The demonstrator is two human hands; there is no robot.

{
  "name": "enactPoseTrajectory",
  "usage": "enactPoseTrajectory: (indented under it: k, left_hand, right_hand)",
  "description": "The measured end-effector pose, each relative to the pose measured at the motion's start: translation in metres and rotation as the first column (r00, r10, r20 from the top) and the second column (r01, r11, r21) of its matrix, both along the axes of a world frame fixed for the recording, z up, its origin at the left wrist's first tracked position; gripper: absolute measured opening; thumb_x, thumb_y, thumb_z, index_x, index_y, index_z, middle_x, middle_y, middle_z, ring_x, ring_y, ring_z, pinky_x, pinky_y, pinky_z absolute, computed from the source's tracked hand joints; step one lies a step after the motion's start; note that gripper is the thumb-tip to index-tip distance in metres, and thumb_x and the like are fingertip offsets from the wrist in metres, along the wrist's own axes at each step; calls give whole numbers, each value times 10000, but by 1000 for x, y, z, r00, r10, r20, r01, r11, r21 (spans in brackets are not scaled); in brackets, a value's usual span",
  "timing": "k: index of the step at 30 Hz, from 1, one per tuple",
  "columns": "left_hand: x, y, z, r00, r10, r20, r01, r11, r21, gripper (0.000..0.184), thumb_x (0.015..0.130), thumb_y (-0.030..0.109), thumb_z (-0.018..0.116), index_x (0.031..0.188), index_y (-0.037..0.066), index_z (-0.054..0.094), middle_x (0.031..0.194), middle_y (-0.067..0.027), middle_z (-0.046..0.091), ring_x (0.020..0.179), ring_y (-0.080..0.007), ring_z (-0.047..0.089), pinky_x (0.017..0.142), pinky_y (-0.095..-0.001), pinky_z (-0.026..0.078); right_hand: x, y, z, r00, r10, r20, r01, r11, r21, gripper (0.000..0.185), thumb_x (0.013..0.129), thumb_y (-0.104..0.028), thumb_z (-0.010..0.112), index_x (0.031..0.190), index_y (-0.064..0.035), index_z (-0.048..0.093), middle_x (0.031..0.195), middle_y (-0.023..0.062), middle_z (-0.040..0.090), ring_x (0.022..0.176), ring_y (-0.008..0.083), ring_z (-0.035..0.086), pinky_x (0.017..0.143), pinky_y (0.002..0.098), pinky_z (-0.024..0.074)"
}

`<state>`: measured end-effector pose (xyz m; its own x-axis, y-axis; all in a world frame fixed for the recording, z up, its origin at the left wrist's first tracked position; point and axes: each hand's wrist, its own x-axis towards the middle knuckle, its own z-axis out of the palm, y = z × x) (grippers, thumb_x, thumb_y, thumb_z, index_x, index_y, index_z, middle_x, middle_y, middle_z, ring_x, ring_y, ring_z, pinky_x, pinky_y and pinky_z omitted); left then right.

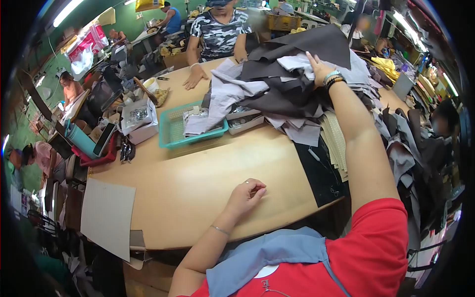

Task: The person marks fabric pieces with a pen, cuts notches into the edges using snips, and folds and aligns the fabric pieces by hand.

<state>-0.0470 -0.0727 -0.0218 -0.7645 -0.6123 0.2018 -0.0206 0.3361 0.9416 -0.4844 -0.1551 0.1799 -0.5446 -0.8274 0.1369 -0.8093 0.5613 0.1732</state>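
My right hand reaches out to the far right, its fingers stretched over a heap of cut cloth. Under and beside the fingers lies a pale grey cloth piece, with dark grey cloth around it. I see no cloth clearly gripped. My left hand rests near the table's front edge, fingers loosely curled in, with nothing visible in them. A light grey cloth piece hangs from the heap into a teal plastic basket.
The wooden table carries a grey box of small parts, a white box and a board. Cream sheets stand by the right edge. Across the table is a person in a camouflage shirt, one hand on the tabletop.
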Motion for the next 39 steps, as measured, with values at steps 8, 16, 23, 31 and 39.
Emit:
enactPoseTrajectory:
  k: [8, 16, 23, 31, 39]
  left_hand:
    - [0, -1, 3, 997, -16, 75, 13, 999, 35, 138, 921, 103, 663, 1002, -9, 660, 1000, -86, 654, 938, -178, 657, 848, -289, 532]
    - [-2, -2, -2, 1000, 7, 20, -7, 1000, 16, 197, 904, 153, 687, 1035, 7, 663, 958, -112, 677, 829, -182, 674, 769, -286, 541]
    - [2, -15, 31, 966, 131, -221, 19, 822, 570, 850, 864, 566, 669, 1495, 118, 314, 1460, -109, 436, 1321, -233, 455, 995, -448, 459]
    - [58, -15, 83, 831, 530, -170, -147, 504, 851, 526, 844, 488, 697, 1107, 49, 571, 963, -88, 655, 830, -215, 675, 761, -351, 570]
    - [167, -36, 105, 744, 638, 198, -609, 526, 593, 140, 824, 269, 643, 760, 150, 607, 703, 18, 596, 630, -134, 583, 582, -298, 447]
  right_hand:
    - [-65, 11, 10, 958, 276, -74, -277, 834, -478, 356, 835, -28, 530, 1164, -109, 637, 1067, 231, 663, 1035, 427, 615, 877, 489, 502]
    - [-28, 38, 37, 974, 177, -141, -198, 361, -911, 287, 881, -167, 597, 1128, -29, 643, 1098, 144, 685, 1033, 269, 656, 874, 370, 512]
    - [175, 63, 25, 503, 742, -442, -665, 6, -746, 356, 938, -208, 578, 1258, -56, 614, 1268, 112, 622, 1183, 235, 590, 1017, 365, 467]
    - [336, 111, -123, 6, 852, 523, -545, 442, -713, 456, 856, -105, 685, 1303, -92, 597, 1189, 84, 679, 1119, 278, 642, 1027, 371, 452]
    - [287, 151, -123, 21, 938, 347, -632, 281, -722, 419, 849, -168, 725, 1240, -75, 606, 1223, 171, 639, 1150, 336, 603, 946, 420, 505]
